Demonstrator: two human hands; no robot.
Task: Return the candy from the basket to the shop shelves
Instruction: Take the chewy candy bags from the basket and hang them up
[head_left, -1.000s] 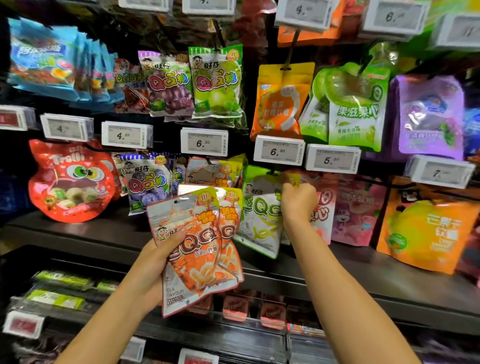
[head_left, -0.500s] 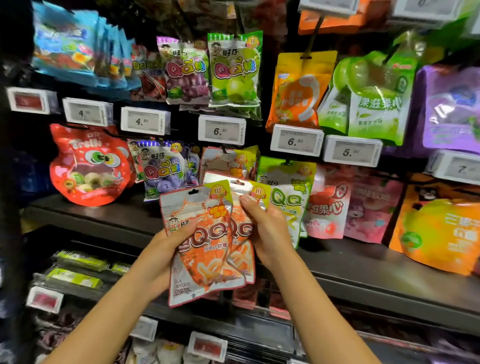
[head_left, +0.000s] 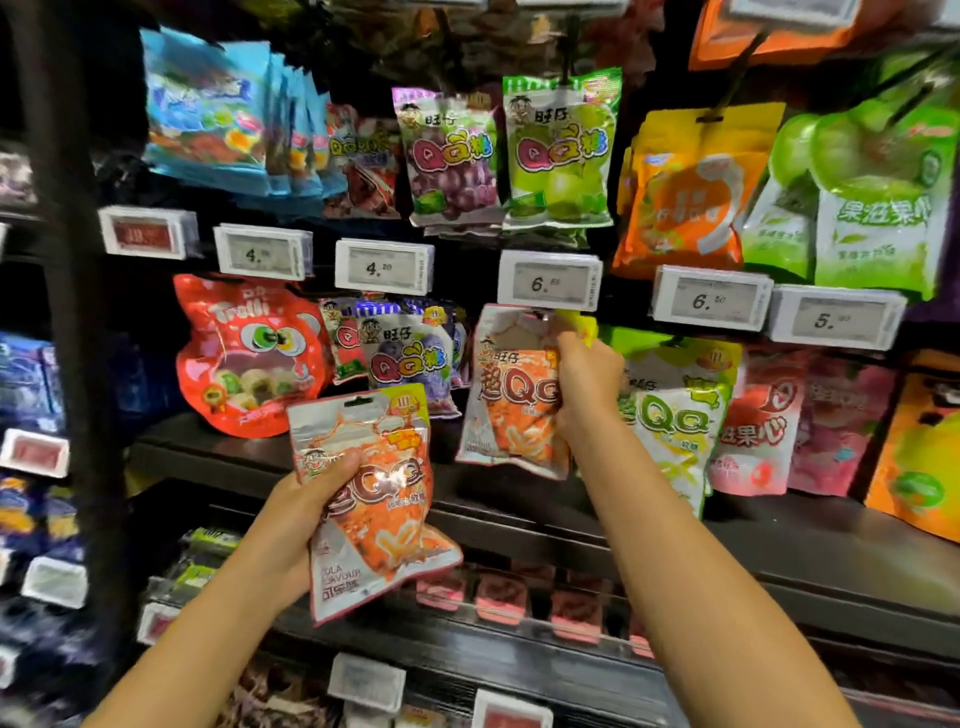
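- Curled round the right edge of an orange cola-flavour QQ candy bag (head_left: 511, 395), the right hand (head_left: 587, 384) grips it with fingers wrapped tight, knuckles toward the camera; the fingertips are hidden behind the packet.
- That bag is held up against the shelf display, its top edge just under the price tag reading 6 (head_left: 549, 282); whether its hang hole is on a peg cannot be told.
- Left hand (head_left: 306, 514) holds a second orange QQ candy bag (head_left: 374, 499) lower and nearer the camera, thumb pressed across the front near the packet's left edge, the other fingers behind it out of sight.
- This second bag tilts slightly, its bottom printed with cola flavour wording, and hangs clear of the black shelf board (head_left: 779, 551).
- Just right of the right hand hangs a green-and-white QQ bag (head_left: 675, 421), touching or nearly touching the wrist.
- Left of the raised bag hang purple grape QQ bags (head_left: 410, 358) and a red Trolli pouch (head_left: 249, 353).
- On the row above hang a purple QQ bag (head_left: 449, 156) and a green apple QQ bag (head_left: 561, 150).
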